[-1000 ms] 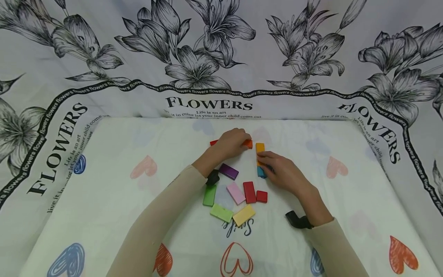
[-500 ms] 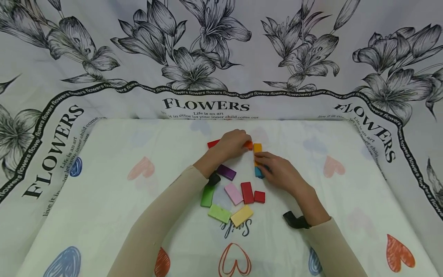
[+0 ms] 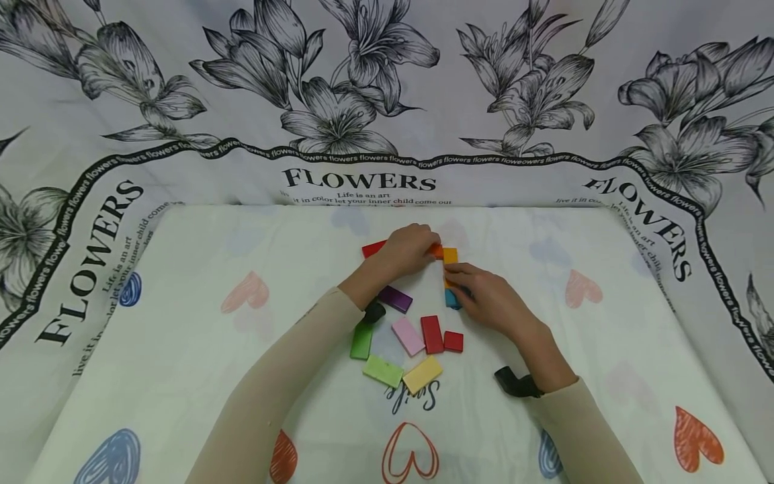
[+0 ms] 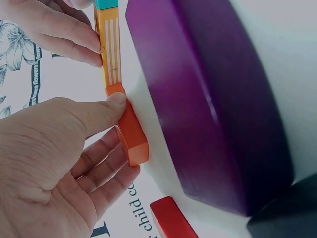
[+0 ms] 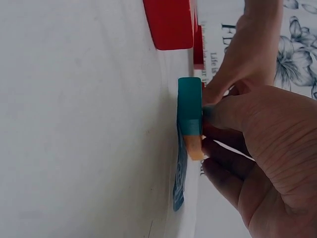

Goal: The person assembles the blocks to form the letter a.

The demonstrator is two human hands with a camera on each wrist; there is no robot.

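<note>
My left hand [image 3: 408, 250] pinches an orange block [image 4: 133, 131] between thumb and fingers at the far middle of the cloth. The block's end meets a yellow block [image 4: 110, 47], which has pale stripes on its side. My right hand [image 3: 498, 300] holds the yellow block, index finger across it. Its thumb lies against a teal block [image 5: 189, 101] at the yellow block's near end. A red block [image 3: 373, 249] shows just left of my left hand, partly hidden by it. A purple block [image 3: 396, 299] lies below my left wrist.
Nearer lie a green block [image 3: 361, 341], a light green block [image 3: 383, 371], a pale yellow block [image 3: 422, 374], a pink block [image 3: 408, 336], a long red block [image 3: 432, 335] and a small red block [image 3: 453, 341]. A heart-printed cloth [image 3: 514, 444] covers the table.
The gap between the orange and yellow blocks has closed, and their ends now meet. Both hands keep nearly the same positions. The whole head view has shifted slightly.
</note>
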